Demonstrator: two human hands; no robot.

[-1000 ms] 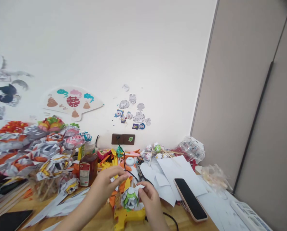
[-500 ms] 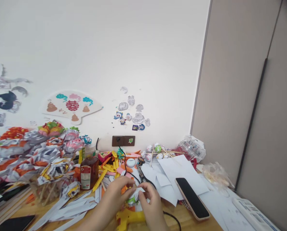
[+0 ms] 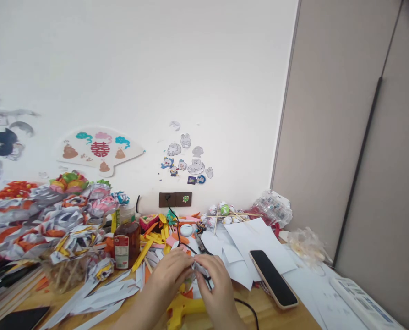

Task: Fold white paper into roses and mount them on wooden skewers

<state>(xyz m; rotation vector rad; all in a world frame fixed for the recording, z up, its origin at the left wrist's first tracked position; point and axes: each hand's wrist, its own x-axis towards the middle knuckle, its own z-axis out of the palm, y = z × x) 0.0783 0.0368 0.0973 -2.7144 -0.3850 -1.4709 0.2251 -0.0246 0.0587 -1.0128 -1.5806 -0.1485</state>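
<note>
My left hand (image 3: 172,271) and my right hand (image 3: 214,280) meet over the front of the desk, fingertips almost touching. Both are closed in a pinch on a small piece of white paper (image 3: 193,272), mostly covered by the fingers. Just below them a yellow glue gun (image 3: 181,310) lies on the wood, partly behind my right wrist. Beyond the fingers are scissors (image 3: 201,244) with dark handles, partly hidden by my right hand. Strips of white paper (image 3: 104,295) spread out left of my left forearm.
A brown bottle (image 3: 126,245) stands to the left, before a heap of folded paper flowers (image 3: 63,220). White sheets (image 3: 247,243) and a phone (image 3: 273,279) lie to the right. A second phone (image 3: 24,318) is front left. Black cords (image 3: 250,308) cross the desk.
My hands have drawn closer together, and the white paper between them now shows less. The green bit seen beneath it before is no longer visible.
</note>
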